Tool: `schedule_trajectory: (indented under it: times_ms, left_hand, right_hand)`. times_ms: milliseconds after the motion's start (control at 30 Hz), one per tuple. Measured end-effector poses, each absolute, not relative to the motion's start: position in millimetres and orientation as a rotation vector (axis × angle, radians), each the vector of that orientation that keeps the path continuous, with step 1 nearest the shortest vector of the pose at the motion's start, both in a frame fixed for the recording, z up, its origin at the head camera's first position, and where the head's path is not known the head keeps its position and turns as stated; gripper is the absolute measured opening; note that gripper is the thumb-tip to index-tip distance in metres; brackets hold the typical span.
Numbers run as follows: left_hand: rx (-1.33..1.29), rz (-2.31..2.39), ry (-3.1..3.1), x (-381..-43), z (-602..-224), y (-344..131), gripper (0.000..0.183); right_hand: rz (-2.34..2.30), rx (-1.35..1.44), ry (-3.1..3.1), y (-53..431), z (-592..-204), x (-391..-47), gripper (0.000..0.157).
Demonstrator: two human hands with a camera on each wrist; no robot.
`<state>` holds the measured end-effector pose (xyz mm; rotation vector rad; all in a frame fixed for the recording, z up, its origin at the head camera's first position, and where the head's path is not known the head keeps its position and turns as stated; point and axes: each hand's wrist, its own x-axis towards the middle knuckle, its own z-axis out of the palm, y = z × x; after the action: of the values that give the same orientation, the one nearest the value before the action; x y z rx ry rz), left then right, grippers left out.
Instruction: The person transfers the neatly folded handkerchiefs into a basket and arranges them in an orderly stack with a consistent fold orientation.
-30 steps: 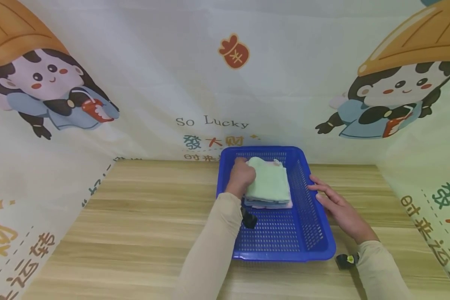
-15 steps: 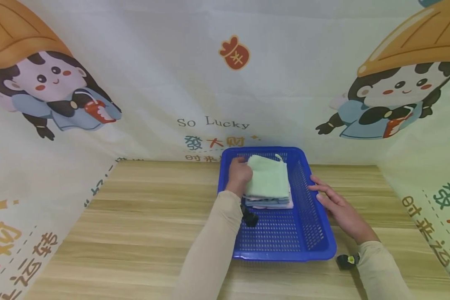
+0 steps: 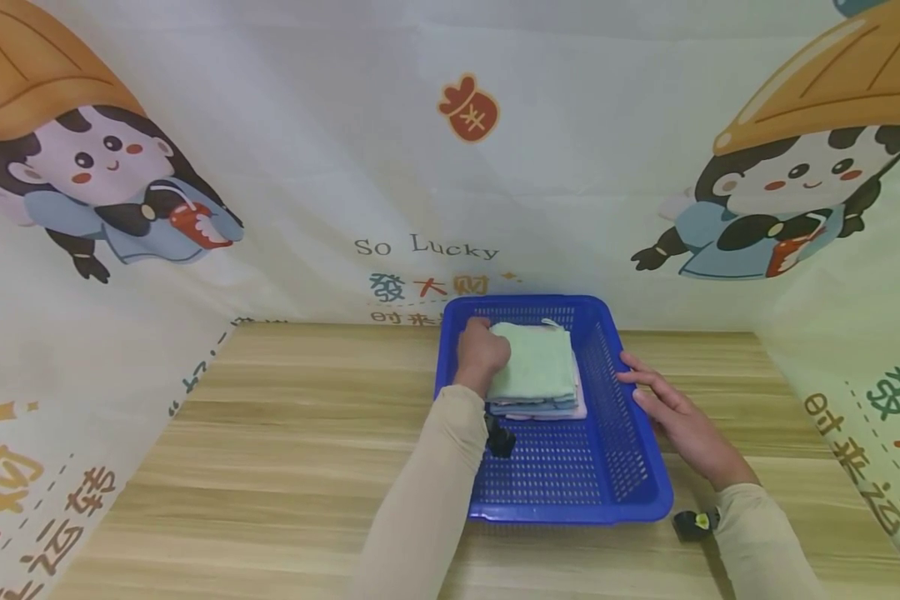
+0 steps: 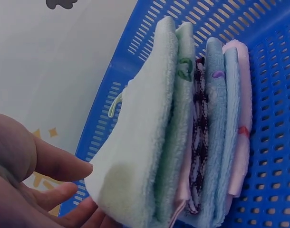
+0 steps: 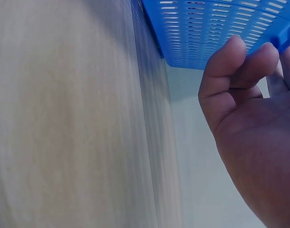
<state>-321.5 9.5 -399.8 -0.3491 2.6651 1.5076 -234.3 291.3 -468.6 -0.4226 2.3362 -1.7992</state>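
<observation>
A stack of folded small towels (image 4: 216, 137) lies in the blue plastic basket (image 3: 562, 510). On top is a light green towel (image 3: 532, 358) with a white hanging loop. Below it, the left wrist view shows the layered edges of another green, a dark patterned, blue and pink towels. My left hand (image 3: 482, 354) is inside the basket at the stack's left side, thumb and fingers pinching the green towel's edge; some fingertips are hidden behind the cloth. My right hand (image 3: 678, 417) rests its fairly straight fingers on the basket's right rim.
The basket stands on a wood-grain table (image 3: 270, 467), its far end close to a white printed cloth backdrop (image 3: 330, 150). Backdrop cloth also rises at both sides. A small black wrist camera (image 3: 693, 523) sits by the right sleeve.
The green towel on top rose and shifted slightly at half a second ago, and now lies lower with my left hand at its edge. My right hand and the basket stay in place.
</observation>
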Motion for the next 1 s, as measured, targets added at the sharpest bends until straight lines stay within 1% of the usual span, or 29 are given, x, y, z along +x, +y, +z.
schedule_trajectory:
  times_ms: [133,367,567,767,1000]
  left_hand:
    - [-0.365,1.504,2.679,-322,-398,12,0.055]
    - [-0.338,1.643,2.665,-319,-390,14,0.057]
    - [-0.238,1.794,2.574,-312,-380,15,0.048]
    - [-0.107,1.929,2.425,-305,-359,12,0.045]
    - [0.028,2.031,2.410,-296,-323,3,0.041]
  right_hand:
    - [-1.801,-0.430,2.336,292,-468,-234,0.049]
    - [-1.788,-0.387,2.335,293,-467,-234,0.051]
    - [-1.751,-0.373,2.376,289,-466,-235,0.050]
    - [-1.729,-0.394,2.399,287,-460,-237,0.046]
    - [-1.602,-0.485,2.501,291,-448,-238,0.041]
